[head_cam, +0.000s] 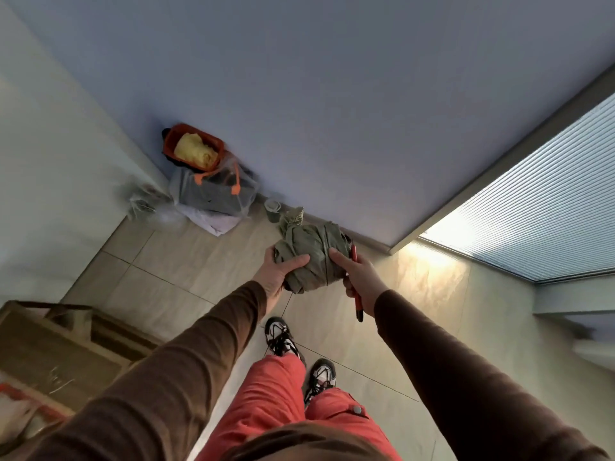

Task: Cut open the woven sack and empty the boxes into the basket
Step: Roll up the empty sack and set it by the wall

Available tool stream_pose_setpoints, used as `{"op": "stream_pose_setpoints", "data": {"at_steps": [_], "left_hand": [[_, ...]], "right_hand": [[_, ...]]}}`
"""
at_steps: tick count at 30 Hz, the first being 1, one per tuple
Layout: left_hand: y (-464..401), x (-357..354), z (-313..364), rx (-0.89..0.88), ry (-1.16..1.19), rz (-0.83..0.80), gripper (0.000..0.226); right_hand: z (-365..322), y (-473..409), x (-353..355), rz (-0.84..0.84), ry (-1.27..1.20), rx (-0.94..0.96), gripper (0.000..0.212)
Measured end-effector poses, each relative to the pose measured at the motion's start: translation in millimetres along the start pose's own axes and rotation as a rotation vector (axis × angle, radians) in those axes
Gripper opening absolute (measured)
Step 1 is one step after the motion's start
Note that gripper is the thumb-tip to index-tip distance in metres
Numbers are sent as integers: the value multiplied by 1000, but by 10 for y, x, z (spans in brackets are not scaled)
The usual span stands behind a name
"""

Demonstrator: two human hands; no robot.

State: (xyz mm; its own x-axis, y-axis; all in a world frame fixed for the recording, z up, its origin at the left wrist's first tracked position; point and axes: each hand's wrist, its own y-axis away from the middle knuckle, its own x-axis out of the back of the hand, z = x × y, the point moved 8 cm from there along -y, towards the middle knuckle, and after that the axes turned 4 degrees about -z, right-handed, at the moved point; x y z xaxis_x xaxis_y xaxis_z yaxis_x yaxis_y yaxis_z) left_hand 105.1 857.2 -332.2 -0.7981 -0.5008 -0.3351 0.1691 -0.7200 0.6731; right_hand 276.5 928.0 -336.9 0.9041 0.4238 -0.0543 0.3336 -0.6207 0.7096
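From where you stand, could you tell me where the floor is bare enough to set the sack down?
Bare tile lies between the sack and the wooden crate, and right toward the window. The corner is crowded: orange basket, bags.

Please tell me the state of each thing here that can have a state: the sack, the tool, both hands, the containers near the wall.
woven sack: tied shut, uncut, held up between both hands
left hand: grip curled round the sack's left side
right hand: holds the red tool, index finger touching the sack
red tool: in the right hand; blade hidden
orange basket: open, yellow cloth inside
clear bag: on the floor, full
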Motion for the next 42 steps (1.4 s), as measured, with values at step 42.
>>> {"op": "stream_pose_setpoints", "data": {"at_steps": [42], "left_hand": [[-6679,450,-3033,117,-619,-172,61]], "right_hand": [[3180,-5889,1920,394,-7,-147,37]]}}
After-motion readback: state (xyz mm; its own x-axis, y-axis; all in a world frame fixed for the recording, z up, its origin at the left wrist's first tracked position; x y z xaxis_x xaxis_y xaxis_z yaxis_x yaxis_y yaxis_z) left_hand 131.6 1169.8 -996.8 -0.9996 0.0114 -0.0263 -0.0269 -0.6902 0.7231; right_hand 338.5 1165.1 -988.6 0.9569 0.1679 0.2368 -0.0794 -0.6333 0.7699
